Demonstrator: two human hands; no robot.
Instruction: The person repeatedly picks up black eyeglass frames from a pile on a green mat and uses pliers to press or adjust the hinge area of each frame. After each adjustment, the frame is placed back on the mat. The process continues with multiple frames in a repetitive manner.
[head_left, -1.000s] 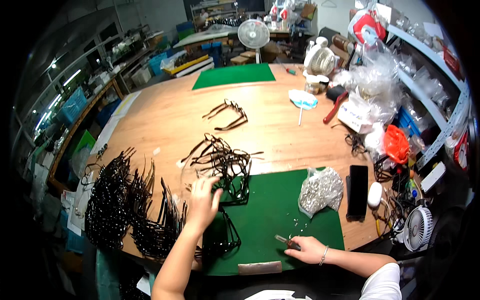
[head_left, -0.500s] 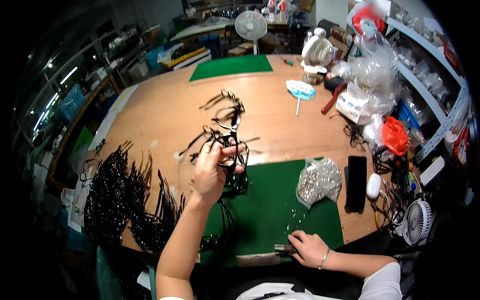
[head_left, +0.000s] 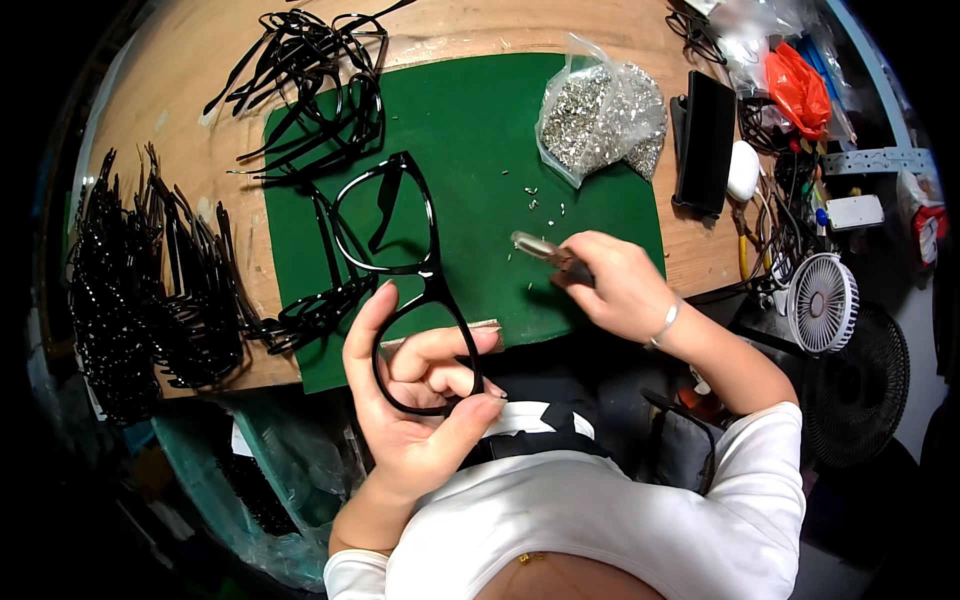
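My left hand [head_left: 405, 430] is closed on a black eyeglass frame [head_left: 433, 284], pinching the lower rim between thumb and fingers close to my body. The frame stands on end, one rim above the other, over the green mat [head_left: 470, 110]. In my right hand [head_left: 622, 292] is a pair of pliers [head_left: 541, 249], gripped with the jaws pointing left; their handles are mostly hidden in the palm. Tiny silvery pieces [head_left: 533, 204] lie scattered just beyond the jaws. Past them rests a clear bag [head_left: 588, 120] full of small shiny metal parts.
A tangle of black eyeglass frames [head_left: 325, 85] covers the mat's far left corner. Dense piles of more frames [head_left: 120, 300] stand along the table's left side. To the right are a black phone [head_left: 705, 140], a white case [head_left: 743, 170], cables and a small white fan [head_left: 822, 303].
My left hand has drawn an eyeglass frame from the far tangle toward my body. My right hand has raised the pliers off the mat's near edge. The view has tilted downward.
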